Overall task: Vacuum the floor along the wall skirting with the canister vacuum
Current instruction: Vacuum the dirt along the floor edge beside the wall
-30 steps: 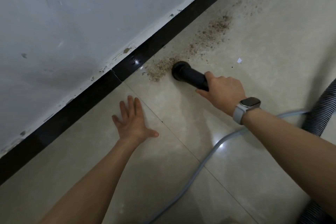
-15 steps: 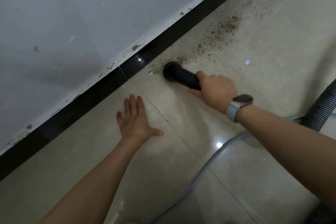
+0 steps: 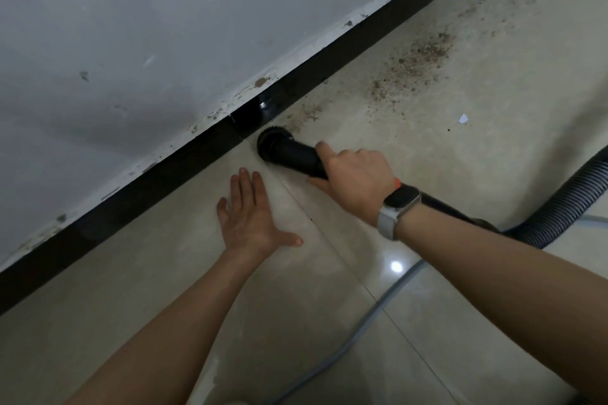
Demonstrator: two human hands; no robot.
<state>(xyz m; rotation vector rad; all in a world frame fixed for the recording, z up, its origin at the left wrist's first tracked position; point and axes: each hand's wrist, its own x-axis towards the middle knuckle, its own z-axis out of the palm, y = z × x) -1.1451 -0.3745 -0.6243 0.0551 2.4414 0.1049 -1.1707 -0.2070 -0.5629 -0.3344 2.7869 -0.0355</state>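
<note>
Right hand (image 3: 357,186) fingers (image 3: 325,151) wrapped round black plastic vacuum nozzle tube (image 3: 297,156), round brush head (image 3: 271,145) just beside glossy black skirting (image 3: 184,164), left hand (image 3: 251,217) flat on beige tile floor (image 3: 460,141), fingers straight, near the nozzle.

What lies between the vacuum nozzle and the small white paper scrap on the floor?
In the head view, only tile floor with a thin scatter of brown debris separates nozzle and scrap.

I am seeing the nozzle (image 3: 274,145) lying just beyond my left hand's fingertips (image 3: 244,174), touching the skirting (image 3: 184,159). My right hand (image 3: 357,179) is sitting behind it on the tube (image 3: 304,156). Dirt (image 3: 411,61) is lying farther along, beyond those fingers; the hose (image 3: 566,204) is trailing right.
</note>
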